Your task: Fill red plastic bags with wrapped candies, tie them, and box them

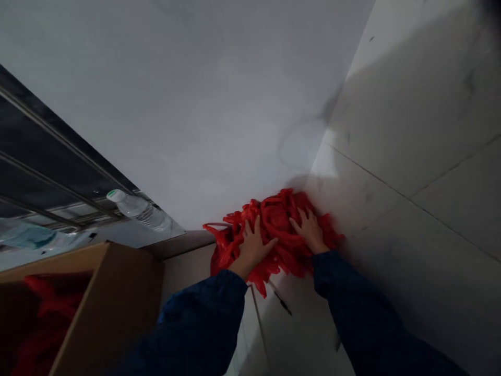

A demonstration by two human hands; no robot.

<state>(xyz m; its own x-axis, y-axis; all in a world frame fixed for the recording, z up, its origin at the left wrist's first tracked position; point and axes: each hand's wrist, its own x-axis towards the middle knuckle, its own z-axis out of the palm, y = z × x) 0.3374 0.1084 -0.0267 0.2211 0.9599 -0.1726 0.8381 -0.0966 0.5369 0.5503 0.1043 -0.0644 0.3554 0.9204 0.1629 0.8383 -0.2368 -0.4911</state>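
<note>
A heap of red plastic bags (pixel 274 219) lies where the wall meets the white surface. My left hand (pixel 253 245) presses on the left part of the heap, its fingers and thumb spread. On the right part rests my right hand (pixel 310 230), fingers apart. Both palms face down and touch the red plastic; neither hand is closed round anything. A dark pen (pixel 282 303) lies just below the heap, between my forearms, partly under the bags.
At the lower left stands an open cardboard box (pixel 113 297) with more red plastic (pixel 55 300) inside. A clear bottle (pixel 139 209) with a green-white cap lies on a ledge beside a barred window (pixel 50 141); a bluish bottle (pixel 31 235) is left of it. A tiled wall (pixel 410 156) rises on the right.
</note>
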